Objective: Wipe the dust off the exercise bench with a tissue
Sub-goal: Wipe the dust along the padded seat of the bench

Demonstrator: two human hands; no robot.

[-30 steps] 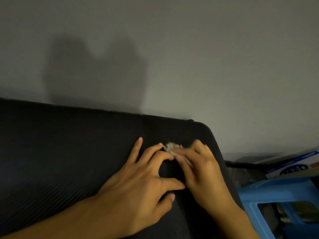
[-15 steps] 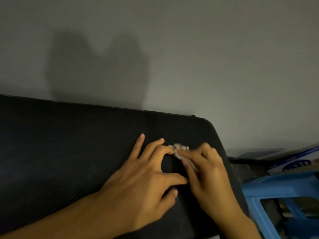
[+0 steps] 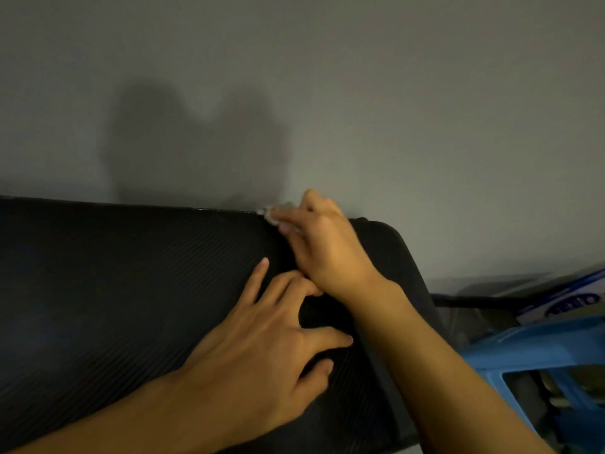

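The black ribbed exercise bench fills the lower left of the head view, its far edge against a grey wall. My right hand reaches to that far edge and pinches a small crumpled grey-white tissue against the pad there. My left hand rests on the pad nearer to me, fingers spread and slightly bent, holding nothing. Most of the tissue is hidden under my right fingers.
The grey wall stands right behind the bench. To the right, past the bench's rounded corner, are a blue plastic stool and a white-and-blue box on a dark bar.
My right hand has slid the tissue away from me, from beside my left fingers up to the bench's far edge. My left hand has stayed in place on the pad.
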